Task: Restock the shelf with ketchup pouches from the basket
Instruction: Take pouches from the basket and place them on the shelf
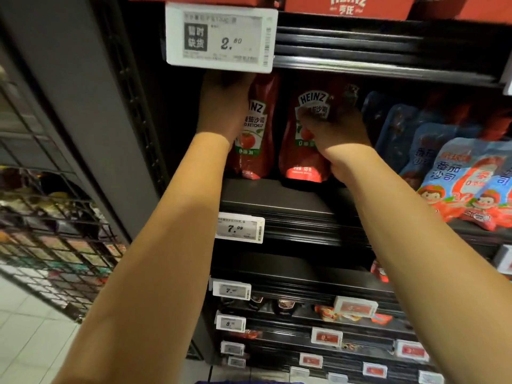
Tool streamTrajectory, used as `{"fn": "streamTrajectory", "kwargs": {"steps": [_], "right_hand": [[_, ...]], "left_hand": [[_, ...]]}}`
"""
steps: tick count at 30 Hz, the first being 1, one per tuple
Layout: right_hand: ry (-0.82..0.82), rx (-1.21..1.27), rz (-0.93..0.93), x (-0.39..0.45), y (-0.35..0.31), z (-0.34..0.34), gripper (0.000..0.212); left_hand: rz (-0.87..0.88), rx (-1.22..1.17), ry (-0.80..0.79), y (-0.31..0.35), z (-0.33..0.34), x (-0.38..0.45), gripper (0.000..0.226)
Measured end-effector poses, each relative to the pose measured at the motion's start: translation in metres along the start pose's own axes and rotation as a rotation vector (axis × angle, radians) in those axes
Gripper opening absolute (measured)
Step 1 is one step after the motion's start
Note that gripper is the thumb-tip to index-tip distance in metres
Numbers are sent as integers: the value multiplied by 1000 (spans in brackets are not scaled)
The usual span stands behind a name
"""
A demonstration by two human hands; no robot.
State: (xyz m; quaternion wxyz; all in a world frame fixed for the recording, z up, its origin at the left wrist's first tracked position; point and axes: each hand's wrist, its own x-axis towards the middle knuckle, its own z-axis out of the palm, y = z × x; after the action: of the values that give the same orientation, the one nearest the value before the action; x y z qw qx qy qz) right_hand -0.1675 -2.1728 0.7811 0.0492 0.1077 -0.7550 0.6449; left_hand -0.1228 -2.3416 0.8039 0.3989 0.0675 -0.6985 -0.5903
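Note:
Two red Heinz ketchup pouches stand upright on the dark shelf [277,200]. My left hand [221,106] grips the top left side of the left pouch [257,134]; its fingertips are hidden behind a price tag. My right hand [332,128] grips the right pouch [299,151] across its middle, fingers over the label. A dark cap [350,92] shows behind the right hand. The basket is out of view.
Blue tomato-sauce pouches [465,176] fill the shelf to the right. A large white price tag [221,37] hangs from the shelf above, a smaller one [239,228] below. Red Heinz boxes [346,5] sit overhead. A black wire rack [50,231] stands at left.

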Motion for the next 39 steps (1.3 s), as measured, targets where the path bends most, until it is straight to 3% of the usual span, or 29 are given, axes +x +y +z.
{"fn": "streamTrajectory", "kwargs": {"steps": [2, 5, 11, 18, 21, 26, 31, 36, 39], "right_hand": [[41, -78, -84, 5, 4, 3, 49], [33, -88, -176, 6, 20, 7, 45], [-66, -194, -188, 5, 41, 6, 49], [-138, -540, -212, 15, 41, 13, 69], [-201, -636, -219, 26, 32, 28, 68], [-270, -602, -305, 32, 28, 48, 60], [-207, -562, -271, 32, 51, 35, 60], [-114, -591, -303, 37, 52, 39, 39], [-122, -583, -296, 40, 53, 39, 35]], "left_hand": [[76, 10, -12, -5, -2, -11, 65], [18, 172, -66, -28, -6, -28, 91], [-141, 680, -219, -53, -14, -50, 119], [-149, 744, -142, -54, -10, -38, 102], [-136, 769, -135, -53, -6, -38, 102], [-68, 899, -99, -51, -6, -39, 98], [-35, 985, -85, -50, -5, -40, 87], [-21, 1183, -42, -48, 3, -38, 82], [11, 1184, -36, -53, 4, -36, 78]]}}
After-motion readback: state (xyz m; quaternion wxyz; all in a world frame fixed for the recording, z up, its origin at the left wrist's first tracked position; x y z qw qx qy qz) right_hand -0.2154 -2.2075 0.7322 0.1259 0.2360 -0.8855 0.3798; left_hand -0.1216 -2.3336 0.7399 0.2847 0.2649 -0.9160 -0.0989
